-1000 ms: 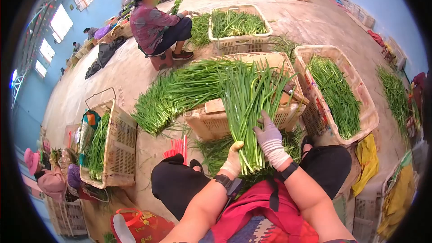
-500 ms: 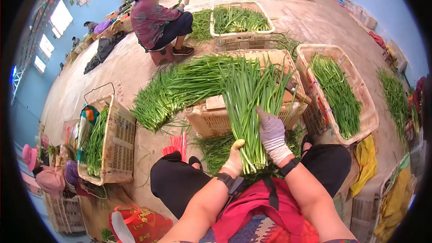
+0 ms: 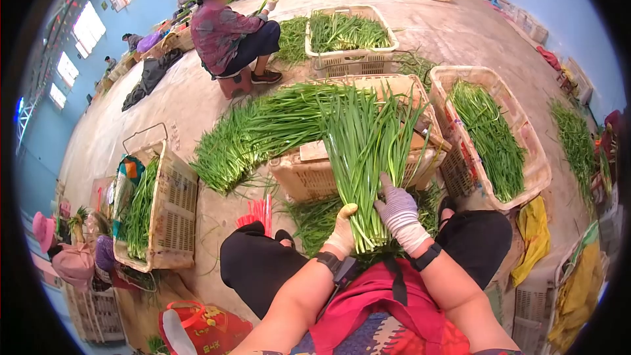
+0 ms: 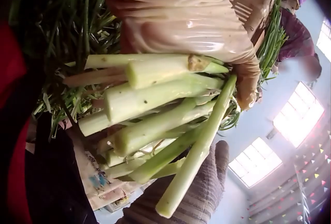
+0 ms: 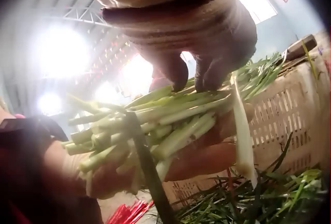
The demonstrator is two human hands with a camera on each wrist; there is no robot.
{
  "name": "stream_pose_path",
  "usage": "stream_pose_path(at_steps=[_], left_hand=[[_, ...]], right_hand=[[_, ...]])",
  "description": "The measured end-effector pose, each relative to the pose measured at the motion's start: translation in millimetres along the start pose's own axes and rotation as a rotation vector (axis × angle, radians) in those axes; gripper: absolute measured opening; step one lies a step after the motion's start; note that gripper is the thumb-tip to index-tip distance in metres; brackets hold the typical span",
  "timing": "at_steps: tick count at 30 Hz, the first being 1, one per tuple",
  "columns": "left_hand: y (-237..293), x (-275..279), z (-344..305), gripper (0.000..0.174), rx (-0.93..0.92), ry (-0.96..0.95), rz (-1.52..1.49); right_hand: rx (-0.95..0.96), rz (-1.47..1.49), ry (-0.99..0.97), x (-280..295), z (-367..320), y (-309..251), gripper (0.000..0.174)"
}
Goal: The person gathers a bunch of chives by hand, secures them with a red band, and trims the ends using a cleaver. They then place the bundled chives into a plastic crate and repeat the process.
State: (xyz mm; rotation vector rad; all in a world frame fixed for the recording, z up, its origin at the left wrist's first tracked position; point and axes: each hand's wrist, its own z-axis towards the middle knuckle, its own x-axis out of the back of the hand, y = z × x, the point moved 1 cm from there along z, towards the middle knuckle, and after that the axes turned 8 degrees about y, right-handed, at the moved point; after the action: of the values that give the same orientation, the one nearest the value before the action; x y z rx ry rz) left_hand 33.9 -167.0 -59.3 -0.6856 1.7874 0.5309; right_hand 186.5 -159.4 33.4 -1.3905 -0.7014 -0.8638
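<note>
A bunch of Chinese chives (image 3: 363,151) stands slanted in front of me, leaves pointing away, pale cut ends toward my lap. My left hand (image 3: 343,229), in a thin cream glove, grips the bunch low on its left side; the left wrist view shows the thick white stalk ends (image 4: 160,115) sticking out below the glove. At the bunch's right side is my right hand (image 3: 398,210), in a striped grey glove. Its fingertips (image 5: 207,79) press together on the stalks in the right wrist view. One pale stalk (image 5: 243,136) hangs apart from the others there.
More chives (image 3: 263,125) lie heaped across an upturned crate (image 3: 309,177) ahead. Filled crates stand to the right (image 3: 539,164), at the back (image 3: 351,64) and at left (image 3: 176,217). Red ties (image 3: 259,213) lie by my left knee. A seated person (image 3: 227,33) handles chives beyond.
My right hand has shifted slightly down the bunch toward the cut ends. The left hand keeps its hold. The seated person ahead has raised a hand and leaned back somewhat.
</note>
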Motion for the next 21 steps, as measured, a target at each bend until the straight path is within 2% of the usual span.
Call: stream_pose_path(at_steps=[2, 4, 9, 12, 14, 17, 20, 21], left_hand=[[-3.1, -14.3, -5.4, 0.068, 0.0, -0.017, -0.005], [-2.5, -1.3, -1.1, 0.068, -0.017, 0.039, -0.01], [-0.6, 9.6, 4.8, 0.065, -0.027, 0.073, 0.025], [1.0, 9.4, 3.2, 0.067, -0.012, 0.058, 0.046], [-0.9, -2.1, 0.0, 0.073, 0.022, 0.01, 0.025], [-2.1, -6.6, 3.2, 0.078, 0.029, -0.011, 0.046], [-1.3, 0.6, 10.5, 0.077, 0.093, 0.076, 0.066], [-1.3, -0.6, 8.9, 0.077, 0.113, 0.046, 0.081]], right_hand=[[-0.001, -0.05, -0.017, -2.5, 1.8, 0.8, 0.077], [0.012, -0.025, 0.013, -9.2, 2.8, 3.9, 0.079], [-0.162, 0.262, -0.008, -26.1, 14.0, 17.9, 0.071], [-0.296, 0.587, -0.028, -33.4, 20.9, 35.9, 0.073], [-0.425, 0.865, -0.003, -13.1, 20.7, 38.1, 0.074], [-0.422, 1.317, 0.152, 23.5, 8.8, 48.5, 0.069], [-0.204, 1.08, 0.176, 13.7, 8.8, 49.4, 0.064], [-0.272, 1.117, 0.148, 7.5, 4.9, 47.6, 0.058]])
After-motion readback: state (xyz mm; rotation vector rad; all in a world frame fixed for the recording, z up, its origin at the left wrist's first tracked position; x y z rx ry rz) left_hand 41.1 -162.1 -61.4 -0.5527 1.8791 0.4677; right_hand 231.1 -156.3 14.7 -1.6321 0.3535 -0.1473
